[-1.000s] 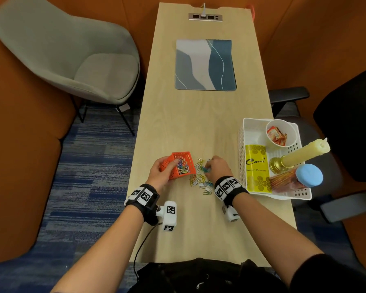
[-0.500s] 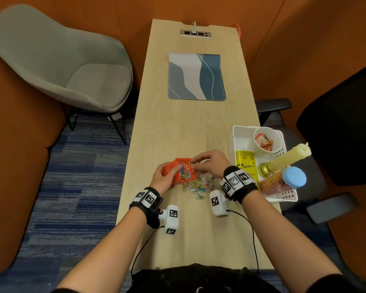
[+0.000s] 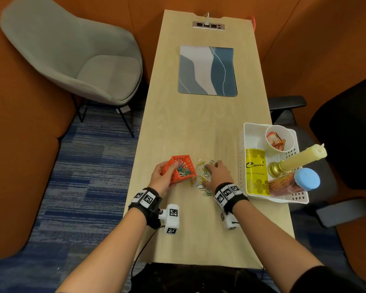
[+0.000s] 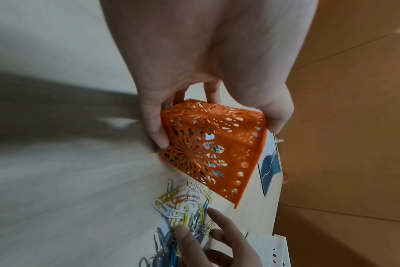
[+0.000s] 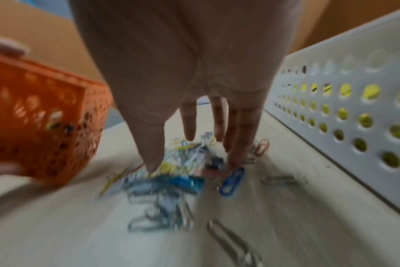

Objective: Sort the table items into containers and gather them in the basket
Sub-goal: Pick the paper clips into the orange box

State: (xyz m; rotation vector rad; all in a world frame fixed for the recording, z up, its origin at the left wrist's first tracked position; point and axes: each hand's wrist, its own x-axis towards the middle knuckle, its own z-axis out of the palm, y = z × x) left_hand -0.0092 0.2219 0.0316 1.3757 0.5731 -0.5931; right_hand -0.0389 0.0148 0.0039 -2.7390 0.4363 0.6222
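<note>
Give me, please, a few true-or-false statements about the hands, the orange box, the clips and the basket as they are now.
1. The left hand grips the orange box. True.
2. The orange box is empty. False: it holds some clips.
3. The right hand is over the loose clips on the table. True.
4. The candle stands on the table. False: it lies tilted in the basket.
5. The basket sits left of the orange box. False: it is to the right.

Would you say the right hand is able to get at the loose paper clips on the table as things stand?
Probably yes: the right hand is open right over the paper clips, its fingers reaching down among them. The orange box, gripped and tilted by the left hand, sits beside the pile.
</note>
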